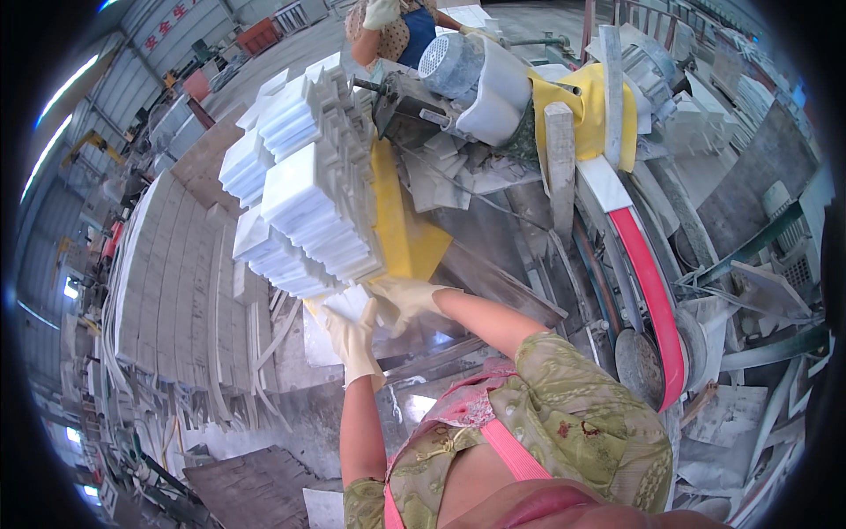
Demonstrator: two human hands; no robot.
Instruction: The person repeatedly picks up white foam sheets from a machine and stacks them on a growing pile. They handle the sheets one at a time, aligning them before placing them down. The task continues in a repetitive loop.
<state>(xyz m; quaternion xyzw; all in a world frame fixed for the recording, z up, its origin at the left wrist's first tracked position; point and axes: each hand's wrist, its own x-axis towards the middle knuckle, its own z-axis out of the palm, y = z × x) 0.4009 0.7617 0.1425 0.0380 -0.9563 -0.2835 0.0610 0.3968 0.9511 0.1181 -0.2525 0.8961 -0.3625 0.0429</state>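
Both of my hands wear cream rubber gloves and meet at the near end of the tile stacks. My left hand [354, 340] grips a white stone tile [347, 303] from the near side, its thumb pointing up along the edge. From the right, my right hand [405, 301] closes on the same tile, though its fingertips are partly hidden. Just beyond stand tall stacks of white marble-like tiles [304, 187], their edges unevenly stepped. A yellow sheet [407, 247] lies beside and partly under the stacks.
To the right stands a belt machine with a red belt [648, 295] and a dusty motor [451, 66]. Long grey slabs [181, 291] lie to the left. Broken stone pieces [438, 172] lie below the motor. Across the stacks, a gloved co-worker [401, 35] stands.
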